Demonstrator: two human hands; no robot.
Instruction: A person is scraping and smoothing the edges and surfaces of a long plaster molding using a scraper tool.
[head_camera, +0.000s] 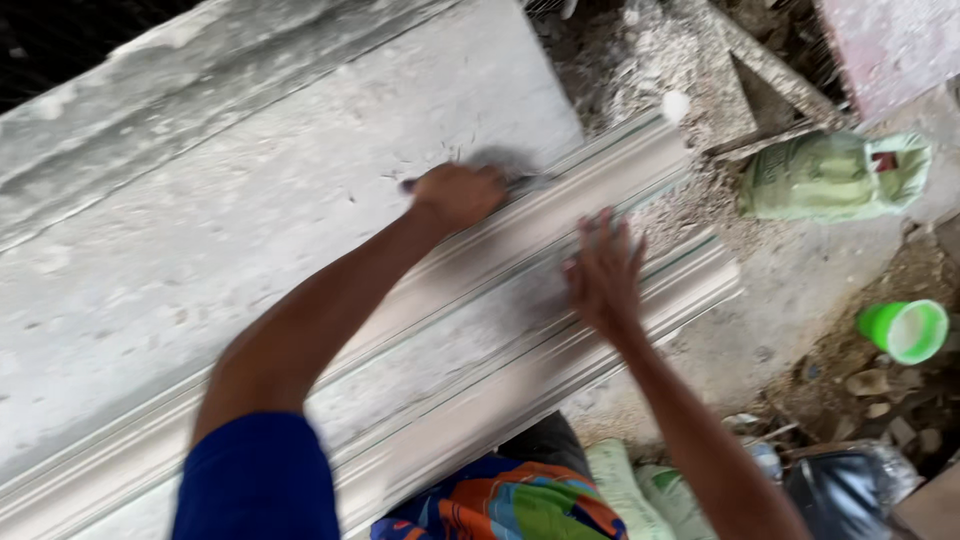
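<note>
A long pale plaster moulding (480, 330) with stepped ridges runs diagonally from lower left to upper right. My left hand (460, 192) is closed around a small dark-handled tool (520, 180), blurred, at the moulding's far upper edge. My right hand (603, 272) lies flat with fingers spread on the moulding's middle face, near its right end.
A grey slab (250, 200) lies under and behind the moulding. A green sack (835, 177) sits on the rubble at right, with a green cup (905, 330) below it. A black bag (845, 485) and debris lie at lower right.
</note>
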